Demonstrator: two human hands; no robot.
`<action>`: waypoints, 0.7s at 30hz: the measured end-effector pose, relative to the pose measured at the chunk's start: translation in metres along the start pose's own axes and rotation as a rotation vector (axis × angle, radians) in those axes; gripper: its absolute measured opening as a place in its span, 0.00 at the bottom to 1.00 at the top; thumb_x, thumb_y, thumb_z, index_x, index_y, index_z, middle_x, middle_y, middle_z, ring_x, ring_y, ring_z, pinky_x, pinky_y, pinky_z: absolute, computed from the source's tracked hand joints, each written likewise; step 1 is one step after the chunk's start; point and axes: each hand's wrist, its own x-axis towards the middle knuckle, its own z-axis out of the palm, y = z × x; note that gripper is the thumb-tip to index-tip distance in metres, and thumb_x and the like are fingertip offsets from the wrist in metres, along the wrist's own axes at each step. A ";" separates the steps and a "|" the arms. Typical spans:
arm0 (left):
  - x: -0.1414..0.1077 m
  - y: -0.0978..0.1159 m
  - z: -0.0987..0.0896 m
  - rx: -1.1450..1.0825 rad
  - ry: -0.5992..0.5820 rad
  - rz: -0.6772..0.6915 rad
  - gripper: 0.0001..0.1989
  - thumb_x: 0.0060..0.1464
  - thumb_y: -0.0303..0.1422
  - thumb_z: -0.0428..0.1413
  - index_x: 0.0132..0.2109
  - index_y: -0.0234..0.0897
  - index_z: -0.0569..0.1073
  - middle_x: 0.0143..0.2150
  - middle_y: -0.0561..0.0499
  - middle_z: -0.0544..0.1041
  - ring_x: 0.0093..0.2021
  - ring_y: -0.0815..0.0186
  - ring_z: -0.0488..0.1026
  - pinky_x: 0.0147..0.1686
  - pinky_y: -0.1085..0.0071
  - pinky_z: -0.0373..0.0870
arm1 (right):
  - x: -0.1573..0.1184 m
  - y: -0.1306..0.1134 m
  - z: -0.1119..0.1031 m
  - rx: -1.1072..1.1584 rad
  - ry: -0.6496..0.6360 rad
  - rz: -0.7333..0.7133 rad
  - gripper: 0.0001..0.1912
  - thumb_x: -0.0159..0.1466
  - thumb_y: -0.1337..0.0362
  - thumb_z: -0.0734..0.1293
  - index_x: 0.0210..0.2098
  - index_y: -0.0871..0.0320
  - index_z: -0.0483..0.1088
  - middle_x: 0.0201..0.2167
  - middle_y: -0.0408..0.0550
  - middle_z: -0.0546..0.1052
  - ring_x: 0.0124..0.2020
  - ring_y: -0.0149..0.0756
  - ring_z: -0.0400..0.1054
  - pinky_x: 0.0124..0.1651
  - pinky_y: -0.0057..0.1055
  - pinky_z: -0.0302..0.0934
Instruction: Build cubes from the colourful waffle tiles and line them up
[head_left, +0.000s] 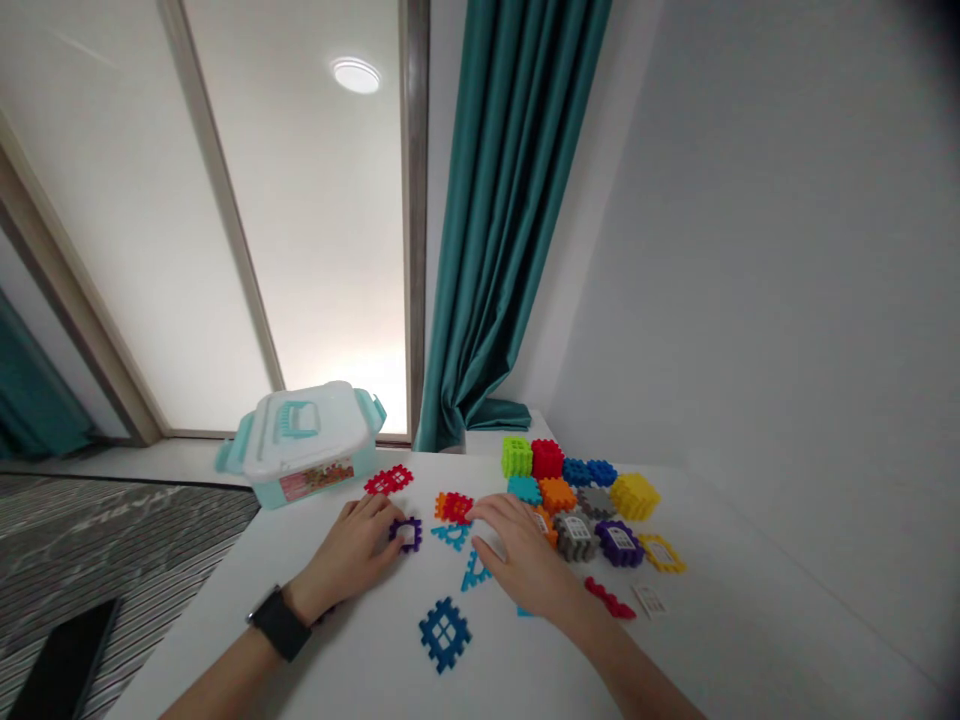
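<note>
My left hand [360, 545], with a black watch on its wrist, has its fingers on a purple frame piece [406, 534] on the white table. My right hand [514, 550] is curved, its fingertips at a red piece [456, 507] that lies by an orange one. Light-blue triangular pieces [451, 536] are between my hands, one partly behind my right hand. A dark-blue window piece [445, 635] lies flat nearer to me. Another red piece [390, 480] rests beyond my left hand. Whether my right fingers grip the red piece is unclear.
Stacks of coloured pieces stand at the right, among them green [517, 457], red [547, 459], grey [576, 537] and yellow [634, 496]. A lidded box [313, 435] sits at the back left. Behind the table hangs a teal curtain [510, 220].
</note>
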 end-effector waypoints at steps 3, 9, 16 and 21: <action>-0.014 -0.013 -0.005 -0.040 -0.014 0.007 0.11 0.59 0.32 0.55 0.49 0.42 0.75 0.50 0.46 0.77 0.53 0.53 0.72 0.53 0.56 0.68 | -0.004 -0.013 0.009 0.027 -0.054 -0.003 0.13 0.66 0.72 0.64 0.47 0.53 0.71 0.48 0.48 0.77 0.53 0.45 0.67 0.57 0.45 0.61; -0.025 -0.017 -0.003 -0.069 -0.027 0.020 0.14 0.58 0.32 0.57 0.51 0.42 0.74 0.52 0.45 0.75 0.54 0.53 0.71 0.54 0.57 0.68 | -0.020 -0.031 0.027 0.056 -0.198 0.023 0.14 0.65 0.72 0.66 0.48 0.53 0.72 0.49 0.47 0.77 0.54 0.44 0.66 0.60 0.45 0.59; -0.022 -0.006 0.009 -0.020 0.016 0.004 0.18 0.57 0.30 0.58 0.55 0.42 0.71 0.60 0.44 0.73 0.60 0.51 0.68 0.57 0.54 0.66 | -0.042 -0.034 0.047 0.032 -0.250 0.005 0.18 0.63 0.75 0.66 0.49 0.50 0.71 0.52 0.47 0.74 0.55 0.45 0.65 0.59 0.45 0.61; -0.022 -0.009 0.008 -0.040 -0.008 0.009 0.16 0.58 0.29 0.57 0.54 0.42 0.72 0.56 0.47 0.76 0.57 0.53 0.70 0.56 0.55 0.66 | -0.044 -0.036 0.047 0.013 -0.255 -0.012 0.18 0.63 0.74 0.66 0.49 0.50 0.71 0.51 0.47 0.74 0.55 0.45 0.66 0.58 0.46 0.62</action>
